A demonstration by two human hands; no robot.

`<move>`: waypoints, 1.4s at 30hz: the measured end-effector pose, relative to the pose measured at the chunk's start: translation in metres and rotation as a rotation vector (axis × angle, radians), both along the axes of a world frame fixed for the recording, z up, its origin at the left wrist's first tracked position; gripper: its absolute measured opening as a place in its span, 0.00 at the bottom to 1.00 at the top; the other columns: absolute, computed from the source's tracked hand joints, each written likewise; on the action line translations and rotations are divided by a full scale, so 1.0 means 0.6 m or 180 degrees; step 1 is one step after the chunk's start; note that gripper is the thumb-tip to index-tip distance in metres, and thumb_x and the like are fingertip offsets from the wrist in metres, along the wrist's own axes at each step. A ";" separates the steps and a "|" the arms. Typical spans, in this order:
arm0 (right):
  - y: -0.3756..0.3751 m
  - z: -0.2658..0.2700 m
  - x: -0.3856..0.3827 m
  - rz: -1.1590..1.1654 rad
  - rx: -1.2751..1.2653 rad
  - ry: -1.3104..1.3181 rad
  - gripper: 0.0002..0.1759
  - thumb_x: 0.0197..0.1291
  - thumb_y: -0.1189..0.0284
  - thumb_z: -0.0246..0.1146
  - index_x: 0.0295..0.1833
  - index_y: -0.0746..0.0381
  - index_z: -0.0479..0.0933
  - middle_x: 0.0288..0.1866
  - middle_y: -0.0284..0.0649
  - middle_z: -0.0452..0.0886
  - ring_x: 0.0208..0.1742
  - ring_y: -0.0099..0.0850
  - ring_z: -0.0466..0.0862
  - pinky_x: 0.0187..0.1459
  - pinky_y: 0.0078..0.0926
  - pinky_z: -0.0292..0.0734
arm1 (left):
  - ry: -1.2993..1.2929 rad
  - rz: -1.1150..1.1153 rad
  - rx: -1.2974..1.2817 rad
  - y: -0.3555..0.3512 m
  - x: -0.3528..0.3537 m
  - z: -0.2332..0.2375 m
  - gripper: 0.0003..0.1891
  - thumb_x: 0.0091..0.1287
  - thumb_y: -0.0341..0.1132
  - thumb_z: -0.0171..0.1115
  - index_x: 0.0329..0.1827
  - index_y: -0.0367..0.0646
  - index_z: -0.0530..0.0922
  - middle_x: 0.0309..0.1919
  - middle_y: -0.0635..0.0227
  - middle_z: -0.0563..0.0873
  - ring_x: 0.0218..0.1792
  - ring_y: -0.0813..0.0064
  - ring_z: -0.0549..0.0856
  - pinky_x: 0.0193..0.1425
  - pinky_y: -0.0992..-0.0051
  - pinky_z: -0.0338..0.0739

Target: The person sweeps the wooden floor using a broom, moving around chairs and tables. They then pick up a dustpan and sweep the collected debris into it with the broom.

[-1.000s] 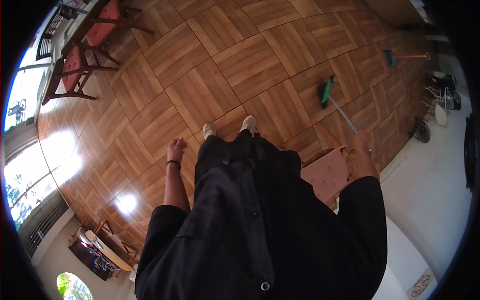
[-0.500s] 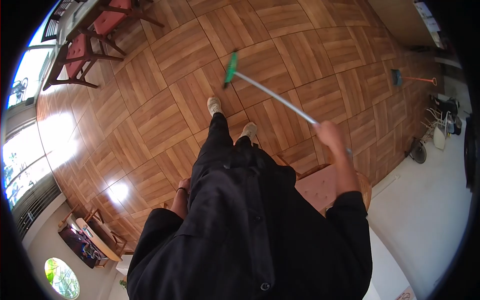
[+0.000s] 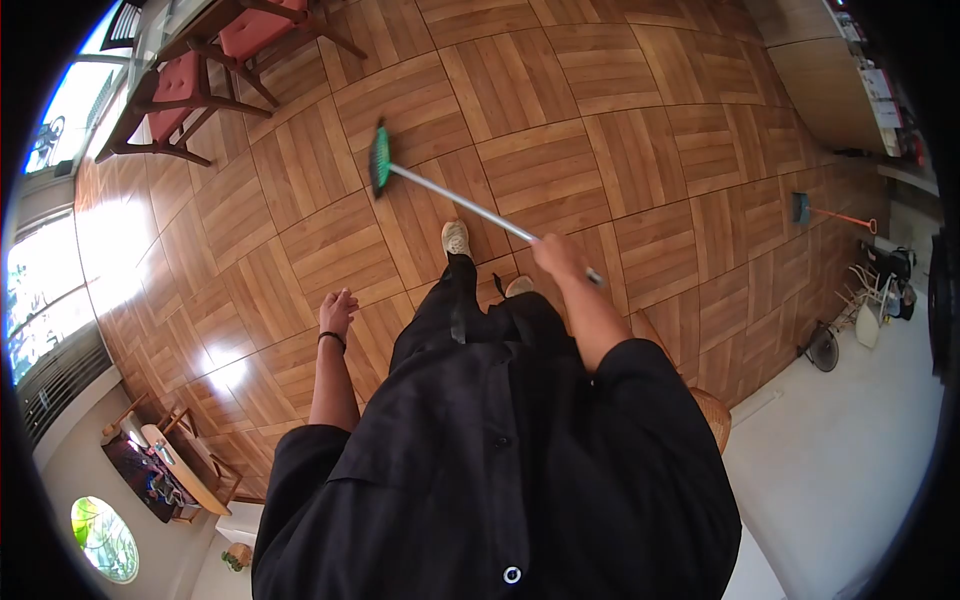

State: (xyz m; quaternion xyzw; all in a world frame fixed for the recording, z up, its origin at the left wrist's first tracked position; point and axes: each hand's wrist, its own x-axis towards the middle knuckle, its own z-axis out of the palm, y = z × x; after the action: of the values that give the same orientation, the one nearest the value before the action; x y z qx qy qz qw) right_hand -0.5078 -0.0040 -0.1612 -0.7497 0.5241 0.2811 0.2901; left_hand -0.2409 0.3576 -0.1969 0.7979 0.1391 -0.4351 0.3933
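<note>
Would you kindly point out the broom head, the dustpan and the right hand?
Broom head (image 3: 382,163): head view, its green part.
Dustpan (image 3: 801,208): head view, its blue pan.
Right hand (image 3: 561,258): head view, back of the hand.

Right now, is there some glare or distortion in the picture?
Head view: window glare whitens the floor at left; lens curvature bends the floor's tile lines, with black corners; the broom head looks slightly blurred.

Red-cushioned chairs (image 3: 174,92), oval window (image 3: 104,540) (patterned in green and yellow), potted plant (image 3: 237,557)
</note>
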 end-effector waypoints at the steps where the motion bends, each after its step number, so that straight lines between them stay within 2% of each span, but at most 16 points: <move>1: -0.012 -0.022 -0.039 -0.0242 0.0035 0.0059 0.25 0.60 0.52 0.51 0.40 0.64 0.79 0.40 0.52 0.80 0.44 0.48 0.80 0.44 0.45 0.73 | 0.0111 -0.0040 0.0117 0.007 0.008 -0.013 0.14 0.63 0.47 0.56 0.39 0.45 0.73 0.28 0.71 0.81 0.29 0.79 0.80 0.31 0.78 0.68; 2: -0.019 -0.035 -0.078 -0.0494 0.0069 0.0119 0.25 0.60 0.52 0.50 0.41 0.64 0.79 0.40 0.52 0.80 0.45 0.48 0.80 0.44 0.45 0.72 | 0.0222 -0.0089 0.0235 0.018 0.012 -0.027 0.14 0.63 0.47 0.55 0.39 0.45 0.73 0.27 0.71 0.81 0.29 0.79 0.80 0.31 0.77 0.68; 3: -0.032 0.038 -0.087 -0.0581 0.0105 0.0329 0.26 0.60 0.52 0.50 0.44 0.65 0.78 0.41 0.53 0.80 0.46 0.47 0.79 0.45 0.42 0.72 | 0.0333 -0.0154 0.0351 0.025 0.013 -0.040 0.14 0.63 0.47 0.55 0.39 0.46 0.73 0.27 0.71 0.81 0.29 0.79 0.80 0.30 0.77 0.68; 5: -0.065 -0.037 -0.237 -0.0780 -0.0016 0.0393 0.28 0.59 0.50 0.50 0.45 0.66 0.78 0.43 0.54 0.79 0.48 0.48 0.78 0.47 0.41 0.71 | 0.0620 -0.0296 0.0662 0.032 0.004 -0.058 0.14 0.63 0.48 0.55 0.41 0.47 0.74 0.27 0.72 0.81 0.29 0.77 0.80 0.33 0.75 0.69; 10: -0.154 0.127 -0.389 -0.1067 -0.0050 0.1426 0.27 0.62 0.54 0.49 0.47 0.69 0.77 0.49 0.55 0.77 0.51 0.48 0.76 0.50 0.41 0.71 | 0.1197 -0.0410 0.0810 -0.003 -0.034 -0.093 0.16 0.62 0.50 0.54 0.42 0.48 0.75 0.27 0.72 0.81 0.30 0.76 0.80 0.35 0.71 0.69; 12: -0.193 0.113 -0.488 -0.1114 -0.0321 0.1543 0.25 0.61 0.55 0.49 0.45 0.66 0.79 0.48 0.52 0.78 0.50 0.45 0.78 0.49 0.37 0.72 | 0.1197 -0.0499 0.0885 -0.042 -0.045 -0.087 0.17 0.63 0.51 0.53 0.43 0.48 0.75 0.28 0.72 0.81 0.31 0.76 0.80 0.36 0.70 0.69; 15: -0.256 0.139 -0.531 -0.1311 -0.0546 0.1837 0.21 0.61 0.60 0.50 0.45 0.65 0.79 0.48 0.51 0.78 0.50 0.44 0.78 0.49 0.36 0.73 | 0.0847 -0.0339 0.0678 -0.126 -0.055 -0.063 0.10 0.63 0.44 0.55 0.35 0.49 0.72 0.23 0.74 0.79 0.22 0.80 0.77 0.24 0.76 0.64; 18: -0.316 0.165 -0.521 -0.1468 -0.0965 0.1988 0.17 0.60 0.65 0.52 0.44 0.65 0.79 0.47 0.50 0.79 0.49 0.44 0.79 0.46 0.36 0.75 | 0.0723 -0.0200 0.0174 -0.193 -0.060 -0.049 0.10 0.63 0.44 0.56 0.36 0.48 0.72 0.23 0.74 0.79 0.23 0.81 0.77 0.24 0.79 0.64; 24: -0.418 0.189 -0.573 -0.0710 -0.1334 0.1885 0.14 0.57 0.65 0.57 0.39 0.64 0.81 0.42 0.51 0.80 0.45 0.45 0.81 0.42 0.38 0.77 | 0.0448 -0.0474 -0.0036 -0.282 -0.083 -0.041 0.12 0.62 0.45 0.57 0.37 0.46 0.72 0.23 0.74 0.79 0.23 0.81 0.78 0.24 0.81 0.65; 27: -0.442 0.302 -0.467 -0.0364 -0.1196 0.1536 0.15 0.56 0.63 0.58 0.39 0.64 0.80 0.41 0.53 0.80 0.45 0.48 0.80 0.42 0.40 0.76 | 0.0285 -0.0331 0.0089 -0.290 -0.126 -0.035 0.11 0.62 0.44 0.56 0.33 0.45 0.74 0.24 0.72 0.80 0.24 0.81 0.78 0.24 0.79 0.65; 28: -0.447 0.314 -0.436 -0.0235 -0.1152 0.1357 0.16 0.56 0.62 0.58 0.39 0.64 0.80 0.40 0.53 0.80 0.44 0.48 0.79 0.42 0.41 0.75 | 0.0108 -0.0750 0.0148 -0.280 -0.134 -0.039 0.11 0.62 0.43 0.56 0.32 0.44 0.75 0.25 0.71 0.80 0.25 0.80 0.79 0.25 0.79 0.66; 31: -0.460 0.320 -0.328 0.0151 -0.0923 0.0789 0.18 0.57 0.60 0.57 0.39 0.64 0.79 0.39 0.54 0.80 0.44 0.50 0.79 0.43 0.43 0.74 | -0.0378 -0.1739 0.0261 -0.216 -0.156 -0.106 0.12 0.62 0.42 0.56 0.29 0.43 0.77 0.27 0.67 0.82 0.26 0.78 0.79 0.28 0.77 0.69; 34: -0.455 0.269 -0.191 0.0387 -0.0522 0.0424 0.20 0.58 0.57 0.56 0.40 0.64 0.79 0.40 0.53 0.80 0.44 0.50 0.79 0.44 0.44 0.73 | -0.0456 -0.1950 0.0416 -0.168 -0.169 -0.144 0.12 0.62 0.42 0.57 0.30 0.41 0.78 0.28 0.65 0.82 0.28 0.76 0.79 0.31 0.75 0.71; 36: -0.440 0.201 -0.099 0.0441 -0.0304 0.0132 0.19 0.58 0.58 0.55 0.41 0.63 0.79 0.41 0.51 0.80 0.44 0.48 0.79 0.45 0.43 0.73 | -0.0124 -0.1709 0.0727 -0.190 -0.180 -0.098 0.13 0.62 0.42 0.57 0.32 0.39 0.78 0.28 0.65 0.82 0.30 0.75 0.79 0.34 0.74 0.73; 41: -0.361 0.110 0.137 0.0435 -0.0038 -0.0179 0.19 0.59 0.58 0.52 0.45 0.61 0.79 0.46 0.48 0.80 0.49 0.46 0.79 0.47 0.42 0.74 | 0.0268 -0.0672 0.0486 -0.207 -0.157 -0.055 0.13 0.62 0.42 0.58 0.36 0.39 0.77 0.30 0.68 0.82 0.31 0.74 0.80 0.35 0.72 0.73; 42: -0.347 0.091 0.166 0.0399 -0.0053 -0.0185 0.18 0.59 0.59 0.52 0.44 0.60 0.79 0.45 0.48 0.80 0.49 0.46 0.79 0.47 0.42 0.74 | 0.0362 -0.0457 0.0612 -0.236 -0.143 -0.010 0.13 0.63 0.42 0.58 0.35 0.39 0.77 0.29 0.68 0.82 0.31 0.74 0.80 0.35 0.73 0.73</move>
State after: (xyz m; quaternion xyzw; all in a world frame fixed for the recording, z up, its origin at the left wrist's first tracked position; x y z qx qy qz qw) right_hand -0.4083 -0.2121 -0.1067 -0.7913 0.4698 0.2724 0.2808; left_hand -0.3270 0.2160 -0.2029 0.8138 0.1448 -0.4914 0.2743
